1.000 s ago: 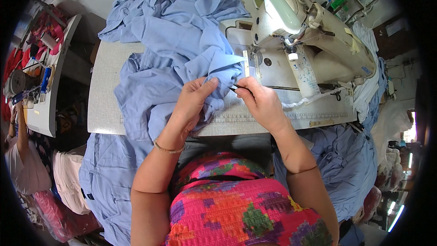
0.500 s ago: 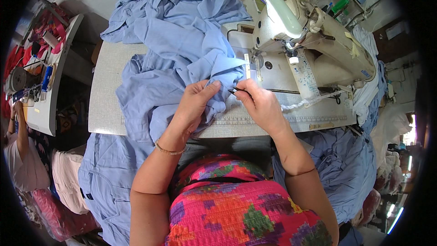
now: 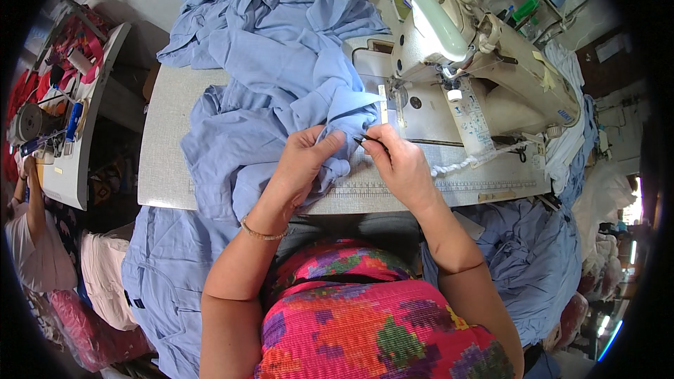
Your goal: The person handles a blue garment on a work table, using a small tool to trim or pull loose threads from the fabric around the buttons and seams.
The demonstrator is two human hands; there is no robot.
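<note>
Light blue garment cloth point(image 3: 267, 91) lies bunched over the left half of the sewing table. My left hand point(image 3: 305, 158) pinches a fold of it near the table's front, thumb on top. Close by on the right, my right hand point(image 3: 400, 165) is closed round a small dark pointed tool point(image 3: 371, 142), which looks like tweezers or thread snips. Its tip points left and meets the cloth beside my left thumb. Just beyond my hands stands the sewing machine point(image 3: 435, 28), with a raised corner of the cloth reaching toward its needle area.
A printed ruler strip point(image 3: 449, 187) runs along the table's front edge. A twisted white cord point(image 3: 477, 159) lies right of my right hand. More blue cloth hangs at left point(image 3: 168, 274) and right point(image 3: 519, 260). At far left a co-worker's arm point(image 3: 34, 196) reaches to another table.
My left thumb has slid slightly right over the fold, and the tool's tip sits a little closer to the cloth. The machine and the cloth pile stay put.
</note>
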